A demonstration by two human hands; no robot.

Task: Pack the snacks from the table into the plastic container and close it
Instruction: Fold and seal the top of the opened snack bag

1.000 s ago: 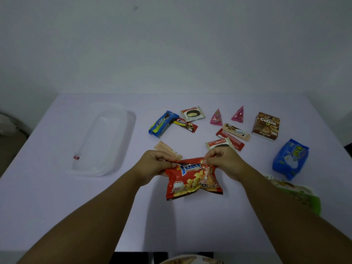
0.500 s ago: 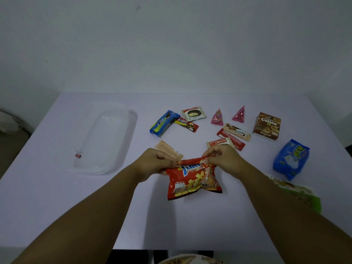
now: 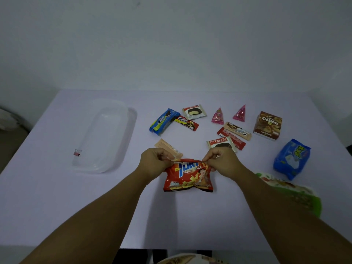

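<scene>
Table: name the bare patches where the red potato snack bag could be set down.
Free: the strip between the plastic container and the blue Oreo pack, and the near table below the red potato snack bag. Crowded: the far right, from the Choco Pie to the Collon box.

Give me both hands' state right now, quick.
Left hand: closed, pinching the top edge of the red potato snack bag.
Right hand: closed, pinching the same bag's top edge.

— Where's the container [image 3: 106, 136]?
— Far left on the table [image 3: 57, 206], a clip [image 3: 77, 153] on its left rim.
— And the snacks?
— Right of it; the potato snack bag [image 3: 188, 177] lies nearest, between both hands.
</scene>
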